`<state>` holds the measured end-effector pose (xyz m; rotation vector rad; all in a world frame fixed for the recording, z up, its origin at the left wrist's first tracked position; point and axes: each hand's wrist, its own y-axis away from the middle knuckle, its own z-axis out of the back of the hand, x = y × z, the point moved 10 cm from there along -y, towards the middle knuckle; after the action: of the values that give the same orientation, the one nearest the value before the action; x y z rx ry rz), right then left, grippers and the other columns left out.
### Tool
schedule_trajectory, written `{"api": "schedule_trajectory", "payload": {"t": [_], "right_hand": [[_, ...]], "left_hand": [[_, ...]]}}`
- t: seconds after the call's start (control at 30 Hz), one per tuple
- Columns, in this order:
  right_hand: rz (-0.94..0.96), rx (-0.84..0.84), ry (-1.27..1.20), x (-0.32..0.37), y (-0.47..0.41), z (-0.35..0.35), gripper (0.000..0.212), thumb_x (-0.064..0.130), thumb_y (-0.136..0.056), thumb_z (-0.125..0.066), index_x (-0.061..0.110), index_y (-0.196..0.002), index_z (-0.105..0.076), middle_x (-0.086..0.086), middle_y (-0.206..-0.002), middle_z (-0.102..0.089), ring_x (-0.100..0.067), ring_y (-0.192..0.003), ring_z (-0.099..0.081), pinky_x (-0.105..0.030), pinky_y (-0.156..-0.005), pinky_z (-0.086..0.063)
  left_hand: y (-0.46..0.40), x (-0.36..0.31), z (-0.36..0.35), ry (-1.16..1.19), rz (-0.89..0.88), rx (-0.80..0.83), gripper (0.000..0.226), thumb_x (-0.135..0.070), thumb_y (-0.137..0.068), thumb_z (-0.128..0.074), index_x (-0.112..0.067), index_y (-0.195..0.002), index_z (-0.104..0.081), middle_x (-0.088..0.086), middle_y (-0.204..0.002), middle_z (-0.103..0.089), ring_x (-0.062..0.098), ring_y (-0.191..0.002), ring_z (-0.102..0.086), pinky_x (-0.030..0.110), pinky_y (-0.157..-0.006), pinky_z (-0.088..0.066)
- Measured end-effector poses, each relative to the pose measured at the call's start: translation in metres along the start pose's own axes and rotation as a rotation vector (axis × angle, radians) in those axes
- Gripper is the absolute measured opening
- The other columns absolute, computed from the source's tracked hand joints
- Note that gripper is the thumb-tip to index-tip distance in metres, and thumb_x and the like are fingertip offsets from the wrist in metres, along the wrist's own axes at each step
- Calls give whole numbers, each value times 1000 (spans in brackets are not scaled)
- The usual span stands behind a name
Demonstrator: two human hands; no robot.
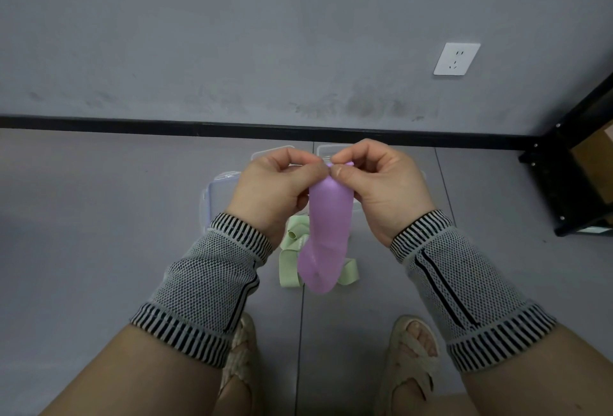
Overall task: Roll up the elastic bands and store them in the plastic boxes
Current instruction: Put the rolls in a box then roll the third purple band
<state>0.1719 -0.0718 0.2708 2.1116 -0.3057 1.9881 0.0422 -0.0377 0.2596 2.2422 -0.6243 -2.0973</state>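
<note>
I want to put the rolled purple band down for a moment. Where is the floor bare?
Bare grey floor lies left of the clear plastic boxes, and more between the boxes and the black rack on the right. It is crowded straight below the hands, where the green band lies before the boxes.

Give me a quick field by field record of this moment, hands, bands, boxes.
left hand: pinches top end of purple band
right hand: pinches same end
purple band: hangs down, unrolled
green band: loose on floor
plastic boxes: clear, on floor behind hands
rolling: barely begun, if at all
</note>
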Motion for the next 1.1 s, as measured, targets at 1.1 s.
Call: {"api": "schedule_trajectory", "payload": {"t": [1.1], "right_hand": [[-61,-163,-125,-9,-4,25,14,2,-84,-66,13,-76,-64,-4,-73,-66,-18,-72,-61,-39,-72,-54]], "left_hand": [[0,-5,11,-266,-87,-105,13,-5,-78,-70,-17,-71,-68,-3,-62,-64,0,-50,-53,13,-50,-42]]}}
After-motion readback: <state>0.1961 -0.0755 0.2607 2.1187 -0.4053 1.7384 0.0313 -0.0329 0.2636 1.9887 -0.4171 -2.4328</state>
